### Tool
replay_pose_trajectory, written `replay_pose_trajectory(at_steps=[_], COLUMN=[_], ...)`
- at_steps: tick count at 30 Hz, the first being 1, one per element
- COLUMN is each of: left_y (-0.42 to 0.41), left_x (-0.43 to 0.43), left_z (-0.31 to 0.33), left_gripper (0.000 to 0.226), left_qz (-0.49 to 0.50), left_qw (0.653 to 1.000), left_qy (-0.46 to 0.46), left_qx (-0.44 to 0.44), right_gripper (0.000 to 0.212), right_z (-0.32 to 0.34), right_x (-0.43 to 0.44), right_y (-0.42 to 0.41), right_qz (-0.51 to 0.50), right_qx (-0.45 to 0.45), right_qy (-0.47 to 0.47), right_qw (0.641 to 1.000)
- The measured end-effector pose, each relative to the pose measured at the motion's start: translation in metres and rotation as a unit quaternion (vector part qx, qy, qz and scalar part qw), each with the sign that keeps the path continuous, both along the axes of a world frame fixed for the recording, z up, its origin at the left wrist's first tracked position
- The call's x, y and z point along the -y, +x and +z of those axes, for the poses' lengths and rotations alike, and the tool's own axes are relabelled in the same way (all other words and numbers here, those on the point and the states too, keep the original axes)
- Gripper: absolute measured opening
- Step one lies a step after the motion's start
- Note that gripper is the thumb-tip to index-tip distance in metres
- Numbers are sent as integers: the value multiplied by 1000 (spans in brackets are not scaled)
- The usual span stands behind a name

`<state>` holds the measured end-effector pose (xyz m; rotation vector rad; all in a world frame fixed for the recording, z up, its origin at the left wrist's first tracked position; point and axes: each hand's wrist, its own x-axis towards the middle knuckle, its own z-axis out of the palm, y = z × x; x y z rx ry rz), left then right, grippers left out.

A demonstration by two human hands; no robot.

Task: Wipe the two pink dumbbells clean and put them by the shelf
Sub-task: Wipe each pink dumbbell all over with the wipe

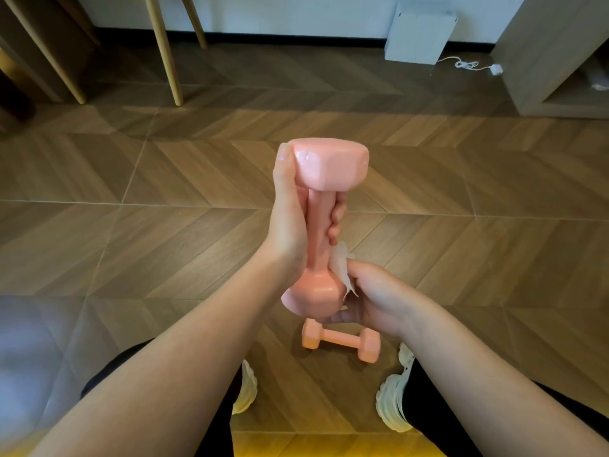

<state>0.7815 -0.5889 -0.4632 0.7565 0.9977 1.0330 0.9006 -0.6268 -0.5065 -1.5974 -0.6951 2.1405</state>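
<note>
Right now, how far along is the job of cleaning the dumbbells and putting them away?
Nothing looks finished: neither dumbbell is by the shelf. In hand: the left hand grips one pink dumbbell upright by its handle, while the right hand holds a white wipe at its lower head. Left: the second dumbbell lies on the floor; whether it has been wiped cannot be told. Both must go to the shelf.

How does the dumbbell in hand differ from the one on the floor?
The held dumbbell is raised, end-up; the floor dumbbell lies flat on the wood floor. The left hand grips the held dumbbell's handle, the right hand holds a wipe at its lower head; the floor dumbbell is untouched. Both are pink.
</note>
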Motion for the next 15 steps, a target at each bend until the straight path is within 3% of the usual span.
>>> replay_pose_trajectory(at_steps=[6, 9, 11, 15], left_y=[0, 1, 0, -3], left_x=[0, 1, 1, 0], left_z=[4, 2, 2, -2], left_gripper=[85, 86, 88, 89], left_qz=[3, -13, -22, -6], left_qw=[999, 998, 998, 1000], left_qy=[-9, -1, -6, 4], left_qx=[48, 55, 61, 23], right_gripper=[33, 44, 40, 27], right_z=[-3, 0, 2, -3], right_x=[0, 0, 1, 1], right_y=[0, 3, 3, 1], right_qz=[1, 35, 34, -26], right_qx=[40, -2, -20, 34], right_qy=[11, -34, -34, 27], right_qw=[999, 999, 999, 999])
